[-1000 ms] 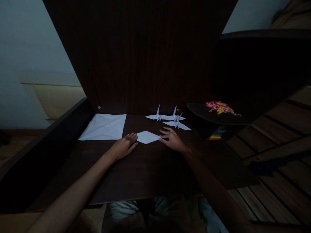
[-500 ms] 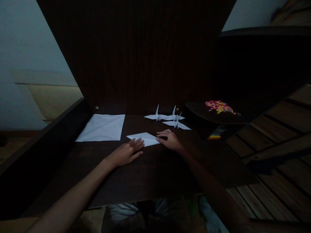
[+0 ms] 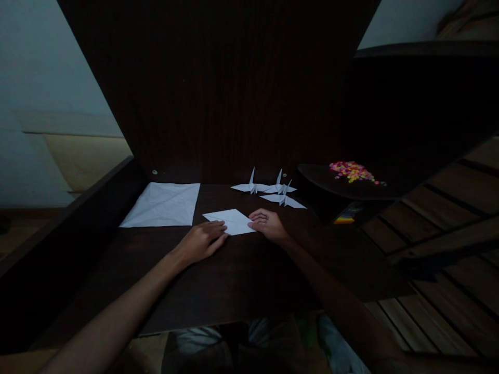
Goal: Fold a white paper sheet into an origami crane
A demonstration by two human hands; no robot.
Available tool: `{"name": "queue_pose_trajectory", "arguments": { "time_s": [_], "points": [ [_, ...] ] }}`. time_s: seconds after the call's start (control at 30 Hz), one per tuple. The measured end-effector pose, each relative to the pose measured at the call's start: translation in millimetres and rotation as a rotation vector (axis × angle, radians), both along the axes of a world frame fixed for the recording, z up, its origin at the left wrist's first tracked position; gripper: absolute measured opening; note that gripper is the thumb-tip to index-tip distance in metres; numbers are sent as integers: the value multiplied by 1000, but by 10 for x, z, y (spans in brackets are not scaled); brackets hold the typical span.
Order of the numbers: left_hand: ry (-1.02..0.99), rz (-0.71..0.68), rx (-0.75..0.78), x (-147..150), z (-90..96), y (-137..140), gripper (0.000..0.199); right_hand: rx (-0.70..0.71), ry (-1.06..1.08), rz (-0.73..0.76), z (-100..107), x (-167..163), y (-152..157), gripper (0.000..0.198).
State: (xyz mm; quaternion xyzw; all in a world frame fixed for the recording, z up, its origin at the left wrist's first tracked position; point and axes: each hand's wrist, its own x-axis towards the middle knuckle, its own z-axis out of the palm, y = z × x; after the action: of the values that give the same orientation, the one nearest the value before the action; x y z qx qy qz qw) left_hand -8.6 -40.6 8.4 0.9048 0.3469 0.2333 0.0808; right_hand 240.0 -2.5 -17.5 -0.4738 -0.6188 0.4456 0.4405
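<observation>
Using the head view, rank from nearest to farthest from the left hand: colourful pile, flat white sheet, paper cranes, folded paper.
1. Folded paper: touching the left hand.
2. Flat white sheet: beyond the hand, leftward.
3. Paper cranes: farther back, rightward.
4. Colourful pile: far right, on the shelf.

The left hand (image 3: 200, 241) lies with its fingers over the near left part of a diamond-shaped folded white paper (image 3: 235, 220), while the right hand (image 3: 271, 227), fingers curled, touches the paper's right end with its thumb. Beyond and to the left of the left hand lies a creased white sheet (image 3: 166, 205) on the dark tabletop (image 3: 234, 280). Just beyond the right hand stand three white paper birds (image 3: 284, 199), and farther right a small pile of multicoloured pieces (image 3: 352, 171) rests on a shelf (image 3: 331, 187).
</observation>
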Motion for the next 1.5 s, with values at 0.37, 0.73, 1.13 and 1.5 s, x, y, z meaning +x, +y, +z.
{"name": "queue_pose_trajectory", "arguments": {
  "time_s": [0.37, 0.73, 1.13, 1.5],
  "points": [
    [-587, 470, -487, 40, 134, 35, 40, 52, 294, -125, 44, -223, -132, 41],
    [-1074, 430, -962, 151, 70, 59, 36, 63, 358, -155, 46, -305, -195, 46],
    [-933, 281, -948, 115, 28, 19, 36, -45, 260, -24, 106, -310, -256, 34],
    [-745, 79, -1001, 131, 103, -51, 24, -96, 226, 89, 178, -327, -329, 24]
  ]
}}
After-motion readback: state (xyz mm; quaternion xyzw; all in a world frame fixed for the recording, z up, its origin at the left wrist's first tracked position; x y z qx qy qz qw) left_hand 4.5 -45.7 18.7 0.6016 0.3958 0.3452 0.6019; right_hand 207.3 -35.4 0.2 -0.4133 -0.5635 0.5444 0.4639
